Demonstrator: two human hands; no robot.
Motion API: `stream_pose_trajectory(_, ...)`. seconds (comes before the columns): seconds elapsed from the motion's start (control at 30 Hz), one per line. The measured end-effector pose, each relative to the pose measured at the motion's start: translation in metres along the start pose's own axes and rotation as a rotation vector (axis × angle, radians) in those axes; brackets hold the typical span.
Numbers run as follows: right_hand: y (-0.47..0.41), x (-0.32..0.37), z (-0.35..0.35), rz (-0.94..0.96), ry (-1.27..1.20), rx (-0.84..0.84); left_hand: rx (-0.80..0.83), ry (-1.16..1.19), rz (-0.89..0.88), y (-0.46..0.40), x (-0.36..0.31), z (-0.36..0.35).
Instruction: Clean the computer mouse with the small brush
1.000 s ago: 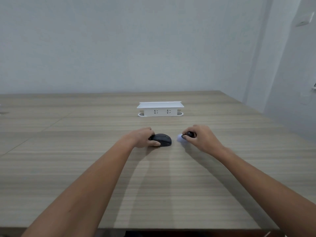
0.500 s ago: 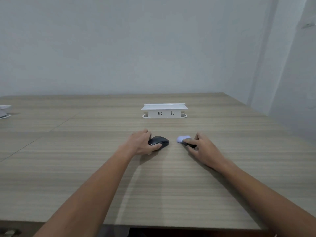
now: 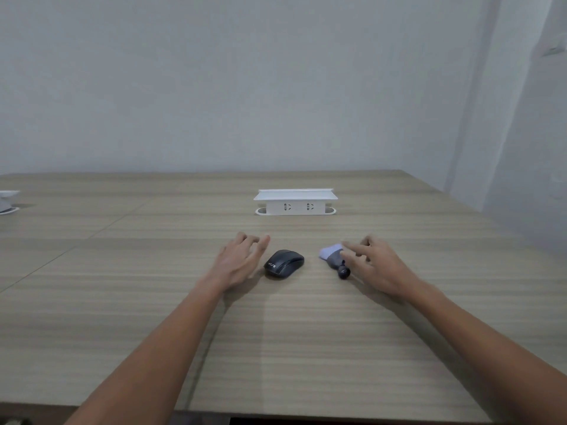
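A black computer mouse (image 3: 284,262) lies on the wooden table (image 3: 276,332) in the middle. My left hand (image 3: 242,261) hovers just left of it, fingers spread, not touching it. To the right lies the small brush (image 3: 333,258), with pale bristles pointing left and a dark stubby handle toward me. My right hand (image 3: 376,265) is over the brush's right side, fingers apart, holding nothing; its fingertips are close to the brush head.
A white socket box (image 3: 295,202) stands on the table behind the mouse. A white object (image 3: 7,201) sits at the far left edge. The table's front edge runs along the bottom; a wall rises behind.
My left hand has let go of the mouse and drawn back to its left. My right hand has released the brush, which now lies on the table.
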State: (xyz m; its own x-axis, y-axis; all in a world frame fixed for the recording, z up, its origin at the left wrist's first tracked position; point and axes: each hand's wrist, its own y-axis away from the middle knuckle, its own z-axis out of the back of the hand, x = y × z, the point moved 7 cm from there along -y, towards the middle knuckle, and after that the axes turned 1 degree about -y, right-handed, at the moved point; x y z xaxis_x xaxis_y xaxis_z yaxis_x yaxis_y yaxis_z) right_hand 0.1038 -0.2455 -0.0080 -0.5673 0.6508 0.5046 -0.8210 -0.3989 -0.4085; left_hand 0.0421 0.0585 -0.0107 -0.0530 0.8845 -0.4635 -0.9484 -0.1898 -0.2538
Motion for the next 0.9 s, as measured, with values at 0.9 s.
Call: stream_pose_trajectory(0.9,0.001,-0.081,0.003,-0.298,0.436,0.169,0.064,-0.259,0.191,0.011,0.050,-0.010)
